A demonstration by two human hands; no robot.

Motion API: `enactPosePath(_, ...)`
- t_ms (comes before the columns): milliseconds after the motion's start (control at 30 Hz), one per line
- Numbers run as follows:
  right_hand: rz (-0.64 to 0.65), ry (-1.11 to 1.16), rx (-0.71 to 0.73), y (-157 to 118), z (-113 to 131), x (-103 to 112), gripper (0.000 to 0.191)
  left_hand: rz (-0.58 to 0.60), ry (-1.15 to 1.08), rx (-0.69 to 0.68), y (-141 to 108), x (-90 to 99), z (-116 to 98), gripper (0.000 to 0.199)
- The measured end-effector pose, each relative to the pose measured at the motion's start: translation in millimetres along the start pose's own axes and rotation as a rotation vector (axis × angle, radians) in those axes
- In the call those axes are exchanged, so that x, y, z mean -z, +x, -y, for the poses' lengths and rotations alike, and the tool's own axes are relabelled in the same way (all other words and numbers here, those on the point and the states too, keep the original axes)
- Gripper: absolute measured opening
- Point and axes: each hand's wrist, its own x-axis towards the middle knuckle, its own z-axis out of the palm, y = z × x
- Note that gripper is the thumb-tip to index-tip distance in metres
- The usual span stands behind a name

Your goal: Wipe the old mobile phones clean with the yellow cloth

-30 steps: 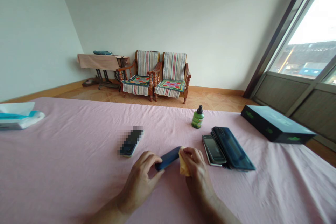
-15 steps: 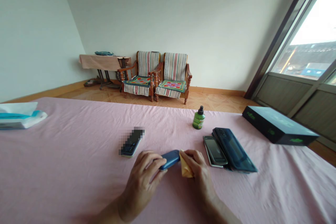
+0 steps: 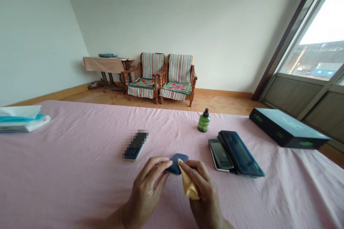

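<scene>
My left hand (image 3: pixel 149 186) pinches the left end of a small dark blue phone (image 3: pixel 176 161), lifted a little over the pink sheet (image 3: pixel 88 193). Closed around a folded yellow cloth (image 3: pixel 189 186), my right hand (image 3: pixel 205 186) presses it against the phone's right part. Left of the hands lies another phone (image 3: pixel 135 146), partly blurred by pixels. To the right, a grey-black phone (image 3: pixel 220 154) rests beside a larger dark blue phone (image 3: pixel 240 154), which seems to lie on top of others.
A green spray bottle (image 3: pixel 204 121) stands beyond the phones. At the right edge sits a black box (image 3: pixel 287 128), and a tissue pack (image 3: pixel 24 120) lies at the far left. Two wooden chairs (image 3: pixel 176 75) and a cloth-covered sewing table (image 3: pixel 104 65) are by the wall.
The blue phone has been tilted, showing more of its broad face. My right hand has drawn the yellow cloth leftward and nearer to me, over the phone's surface.
</scene>
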Motion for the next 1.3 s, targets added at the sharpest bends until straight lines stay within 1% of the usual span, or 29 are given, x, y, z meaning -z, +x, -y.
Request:
enactPosePath(67,-0.008,0.004,-0.023,0,0,1,0.043,-0.029,0.028,0.003,0,-0.5,0,0.027)
enactPosePath(167,-0.019,0.009,-0.002,1,3,3,0.041,-0.03,0.024,-0.003,2,0.9,0,0.022)
enactPosePath(300,-0.046,-0.013,0.081,4,10,8,0.041,-0.025,-0.004,-0.032,8,5.8,-5,0.022)
enactPosePath(400,-0.045,-0.093,0.171,4,12,11,0.046,-0.029,-0.059,-0.03,11,7.6,-8,0.021)
enactPosePath(567,0.025,-0.243,0.279,3,11,16,0.054,-0.044,-0.075,0.076,10,5.5,-11,0.015)
enactPosePath(633,0.046,-0.302,0.319,4,12,17,0.054,-0.042,-0.093,0.089,10,4.4,-12,0.013)
enactPosePath(767,0.083,-0.402,0.386,4,17,11,0.044,-0.022,-0.153,0.107,7,1.9,-14,0.012)
enactPosePath(900,0.126,-0.423,0.416,7,25,4,0.038,-0.031,-0.176,0.161,3,1.0,-11,0.017)
enactPosePath(967,0.114,-0.417,0.418,9,25,6,0.04,-0.027,-0.177,0.175,3,1.8,-10,0.017)
enactPosePath(1067,0.025,-0.406,0.391,11,21,15,0.045,-0.01,-0.162,0.165,7,3.6,-12,0.012)
enactPosePath(1133,0.001,-0.402,0.375,9,17,17,0.047,-0.003,-0.148,0.15,10,4.1,-13,0.009)
enactPosePath(1300,0.15,-0.415,0.426,3,16,8,0.041,-0.018,-0.146,0.114,9,3.2,-13,0.009)
